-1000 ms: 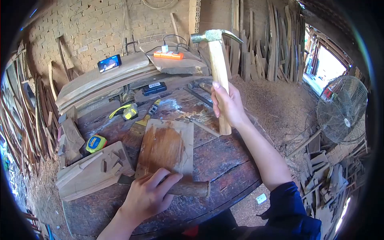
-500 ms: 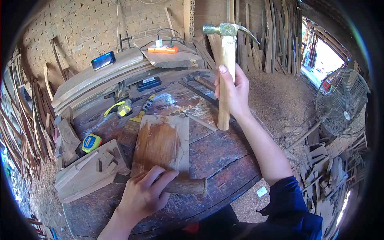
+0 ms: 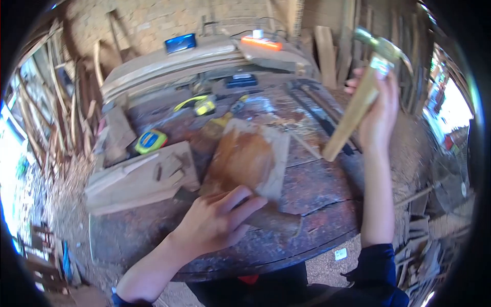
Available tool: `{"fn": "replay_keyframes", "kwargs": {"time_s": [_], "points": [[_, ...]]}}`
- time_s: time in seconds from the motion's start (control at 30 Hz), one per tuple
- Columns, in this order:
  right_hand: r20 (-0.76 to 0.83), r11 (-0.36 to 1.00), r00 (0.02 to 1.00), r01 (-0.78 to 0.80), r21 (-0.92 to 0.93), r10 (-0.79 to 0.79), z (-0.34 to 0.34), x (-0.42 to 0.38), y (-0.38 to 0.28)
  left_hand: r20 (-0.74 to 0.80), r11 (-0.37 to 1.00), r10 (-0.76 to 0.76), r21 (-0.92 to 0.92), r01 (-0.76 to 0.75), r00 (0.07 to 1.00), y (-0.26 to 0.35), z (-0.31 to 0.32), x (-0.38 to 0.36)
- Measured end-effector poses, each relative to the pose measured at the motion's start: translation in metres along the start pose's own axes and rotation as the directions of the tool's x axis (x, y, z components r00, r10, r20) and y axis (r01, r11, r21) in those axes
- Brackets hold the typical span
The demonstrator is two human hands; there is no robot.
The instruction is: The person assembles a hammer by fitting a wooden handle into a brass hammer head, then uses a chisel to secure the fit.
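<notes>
My right hand [image 3: 377,110] grips a wooden-handled claw hammer [image 3: 358,100], raised at the right with its metal head tilted up and to the right. My left hand [image 3: 217,222] presses down on a round wooden tool handle [image 3: 279,221] that lies across the near edge of a stained wooden board [image 3: 248,158]. The board rests on a dark round table [image 3: 317,189]. The picture is motion-blurred.
A carved wooden block [image 3: 138,179] lies left of the board. Behind are a yellow tape measure [image 3: 150,141], a brush [image 3: 217,125], a yellow tool [image 3: 199,105], stacked planks [image 3: 169,66] with a phone [image 3: 180,43] and an orange power strip [image 3: 262,43]. Sawdust and wood scraps cover the floor.
The view has swung left and blurred. The hammer has tilted from upright to leaning right and moved toward the right edge. My left hand stays on the wooden handle.
</notes>
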State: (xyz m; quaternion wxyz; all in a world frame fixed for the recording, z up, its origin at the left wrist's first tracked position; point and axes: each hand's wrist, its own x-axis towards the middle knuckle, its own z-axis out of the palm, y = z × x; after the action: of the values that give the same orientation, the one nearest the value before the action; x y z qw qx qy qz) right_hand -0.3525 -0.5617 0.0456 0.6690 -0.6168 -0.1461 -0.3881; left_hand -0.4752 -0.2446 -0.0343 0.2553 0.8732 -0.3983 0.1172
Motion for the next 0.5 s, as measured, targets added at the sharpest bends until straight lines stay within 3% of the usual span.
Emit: {"fn": "replay_keyframes", "kwargs": {"time_s": [0.27, 0.5], "points": [[0.105, 0.978, 0.986, -0.148, 0.147, 0.133, -0.0047, 0.0017, -0.0113, -0.035, 1.0, 0.013, -0.008, -0.014, 0.999, -0.0047, 0.0078, -0.0042], [0.12, 0.973, 0.98, -0.174, 0.155, 0.156, -0.0055, 0.0044, -0.0115, -0.072, 0.999, 0.036, -0.016, -0.037, 0.997, -0.0053, 0.0076, -0.0049]]}}
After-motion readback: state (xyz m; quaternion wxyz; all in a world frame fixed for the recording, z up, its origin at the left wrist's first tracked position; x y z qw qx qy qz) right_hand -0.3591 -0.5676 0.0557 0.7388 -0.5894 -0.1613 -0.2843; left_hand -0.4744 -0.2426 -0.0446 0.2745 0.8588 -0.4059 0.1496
